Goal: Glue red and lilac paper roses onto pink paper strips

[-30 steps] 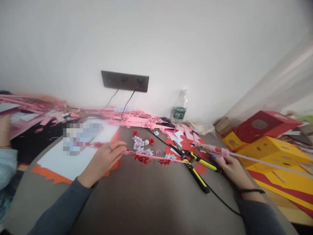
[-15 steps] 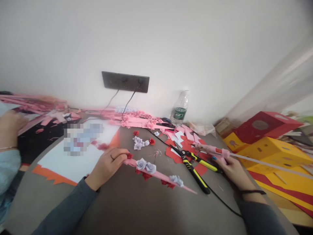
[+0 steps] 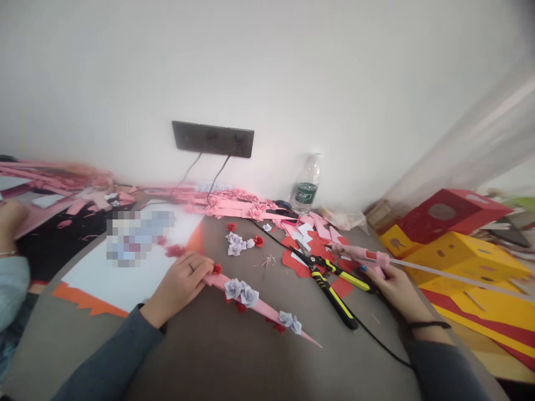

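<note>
My left hand pinches the wide end of a long, pointed pink paper strip, which slants down to the right over the table. Lavender paper flowers sit along its upper face, and red ones show at its lower edge. A red flower is close by my left fingertips. My right hand is closed around a pink hot glue gun with a long glue stick out of its back; its nozzle points left. Black-and-yellow pliers lie just left of my right hand.
Loose lavender flowers and red flowers lie mid-table. Red paper scraps, a water bottle and pink flowered strips are behind. White paper lies left. Yellow boxes stand right. Another person's hand is far left.
The flowered strip has swung its tip down and to the left, turning more of its upper face into view. My right hand with the glue gun is almost unmoved. The other person's hand moved left.
</note>
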Tool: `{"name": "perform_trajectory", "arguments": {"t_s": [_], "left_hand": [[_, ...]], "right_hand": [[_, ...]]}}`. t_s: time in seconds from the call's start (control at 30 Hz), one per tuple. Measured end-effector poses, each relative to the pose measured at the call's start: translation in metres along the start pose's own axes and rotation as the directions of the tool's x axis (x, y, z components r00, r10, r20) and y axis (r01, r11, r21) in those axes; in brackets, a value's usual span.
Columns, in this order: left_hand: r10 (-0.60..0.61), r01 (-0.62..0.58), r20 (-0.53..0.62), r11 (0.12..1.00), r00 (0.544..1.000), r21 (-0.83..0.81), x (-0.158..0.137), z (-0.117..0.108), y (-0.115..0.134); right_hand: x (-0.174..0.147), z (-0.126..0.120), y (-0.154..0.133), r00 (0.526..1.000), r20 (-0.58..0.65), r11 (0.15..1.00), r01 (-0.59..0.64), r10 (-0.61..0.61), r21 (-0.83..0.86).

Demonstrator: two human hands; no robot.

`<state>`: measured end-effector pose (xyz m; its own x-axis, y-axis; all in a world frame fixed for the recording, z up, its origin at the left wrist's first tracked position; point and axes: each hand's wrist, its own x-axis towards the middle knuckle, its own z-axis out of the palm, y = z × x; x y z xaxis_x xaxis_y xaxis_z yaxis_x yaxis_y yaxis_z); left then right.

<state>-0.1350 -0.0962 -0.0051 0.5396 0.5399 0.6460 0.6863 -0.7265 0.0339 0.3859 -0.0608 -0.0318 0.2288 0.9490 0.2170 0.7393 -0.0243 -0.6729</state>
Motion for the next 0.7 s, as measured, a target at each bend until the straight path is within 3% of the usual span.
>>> {"name": "perform_trajectory", "arguments": {"t_s": [0.4,0.53,0.63,0.7], "left_hand": [[-0.129,0.129,0.049,0.992,0.990,0.000,0.013,0.006,0.006],[-0.157,0.158,0.032,0.987,0.987,-0.033,0.013,0.007,0.010],[-0.165,0.166,0.023,0.985,0.986,-0.041,0.011,0.007,0.013],[-0.162,0.163,0.012,0.986,0.987,-0.045,0.009,0.008,0.014]], "right_hand": [[-0.003,-0.004,0.011,0.996,0.016,0.997,0.082,-0.082,-0.003],[-0.012,-0.013,0.005,1.000,0.004,0.998,0.012,-0.013,0.066],[-0.033,-0.027,-0.010,0.990,-0.135,0.999,-0.047,0.044,-0.018],[-0.056,-0.034,-0.026,0.952,-0.270,0.985,-0.164,0.144,-0.053]]}}
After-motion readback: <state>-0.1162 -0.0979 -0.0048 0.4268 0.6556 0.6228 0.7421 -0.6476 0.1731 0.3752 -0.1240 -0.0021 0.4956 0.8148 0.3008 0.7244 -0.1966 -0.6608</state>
